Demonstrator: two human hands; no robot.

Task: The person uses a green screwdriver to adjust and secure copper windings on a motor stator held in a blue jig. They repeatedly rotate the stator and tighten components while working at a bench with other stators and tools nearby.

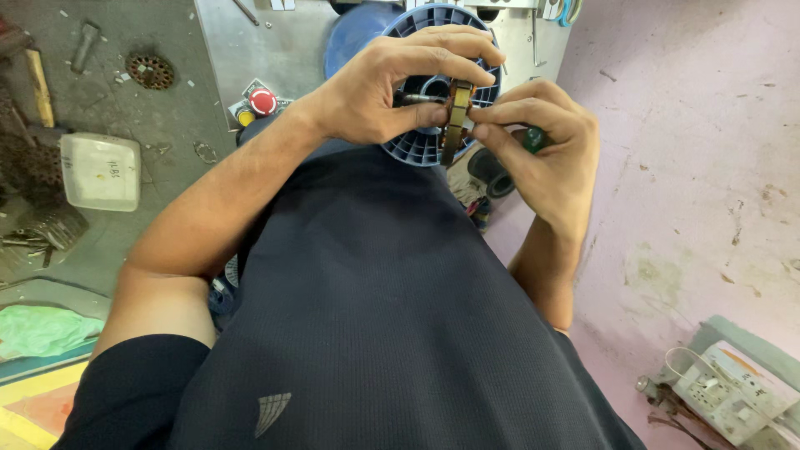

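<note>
Left hand [392, 83] and right hand [546, 146] both pinch a small brown wound core [457, 117], held between their fingertips directly in front of the blue spool [433, 25]

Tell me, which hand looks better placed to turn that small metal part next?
Probably the left hand: its fingers wrap over the small metal part from above. The right hand pinches only its lower edge and also holds a green-handled tool.

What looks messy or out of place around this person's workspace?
The power strip at lower right lies askew on the stained pink floor with loose wires. Metal scraps litter the left. Both hands hold a small metal part.
</note>
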